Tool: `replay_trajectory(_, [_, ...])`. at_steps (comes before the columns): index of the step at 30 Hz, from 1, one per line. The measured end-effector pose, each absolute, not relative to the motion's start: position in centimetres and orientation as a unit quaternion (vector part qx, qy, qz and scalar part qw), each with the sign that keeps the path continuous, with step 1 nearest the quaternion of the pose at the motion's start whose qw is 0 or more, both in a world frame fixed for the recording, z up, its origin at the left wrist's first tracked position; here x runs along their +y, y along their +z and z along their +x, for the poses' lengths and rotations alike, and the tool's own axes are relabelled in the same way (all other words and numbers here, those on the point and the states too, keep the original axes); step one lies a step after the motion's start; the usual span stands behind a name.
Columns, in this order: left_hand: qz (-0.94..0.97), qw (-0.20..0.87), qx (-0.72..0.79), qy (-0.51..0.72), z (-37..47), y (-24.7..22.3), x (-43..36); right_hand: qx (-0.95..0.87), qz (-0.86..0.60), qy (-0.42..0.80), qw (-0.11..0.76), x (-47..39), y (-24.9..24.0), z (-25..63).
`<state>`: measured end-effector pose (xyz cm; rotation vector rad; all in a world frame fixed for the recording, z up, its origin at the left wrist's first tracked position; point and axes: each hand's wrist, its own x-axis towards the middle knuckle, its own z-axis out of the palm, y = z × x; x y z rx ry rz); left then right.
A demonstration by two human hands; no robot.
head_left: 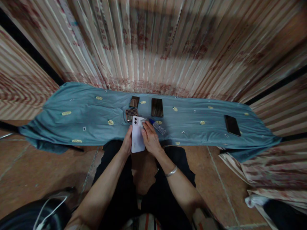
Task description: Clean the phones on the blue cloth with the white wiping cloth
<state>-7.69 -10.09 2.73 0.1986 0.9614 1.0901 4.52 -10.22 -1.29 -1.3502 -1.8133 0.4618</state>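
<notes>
A pale lavender smartphone (137, 137) is held back side up over the table's front edge, its camera lenses at the top left. My left hand (127, 142) grips it along the left side. Across its upper right lies my right hand (150, 136), fingers bent and pressed together on the phone's back. A small greyish-white piece shows at those fingertips; its kind is unclear. Just right of them a small clear bottle with a blue cap (158, 127) lies on its side. Beyond the phone rests a brown checkered case or box (131, 114), partly covered by the phone.
A blue cloth with yellow pineapple prints (91, 118) covers the narrow table. On it lie a small dark phone-like object (134, 102), a dark tablet-like device (157, 107) and a black phone (232, 125) far right. A striped curtain (153, 48) hangs behind.
</notes>
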Motion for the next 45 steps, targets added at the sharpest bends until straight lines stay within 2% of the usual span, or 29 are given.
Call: replay_trajectory(45, [0.100, 0.727, 0.442, 0.516, -7.4, 2.9, -9.8, -0.749, -0.515, 0.182, 0.374, -11.2, -1.1, 4.1])
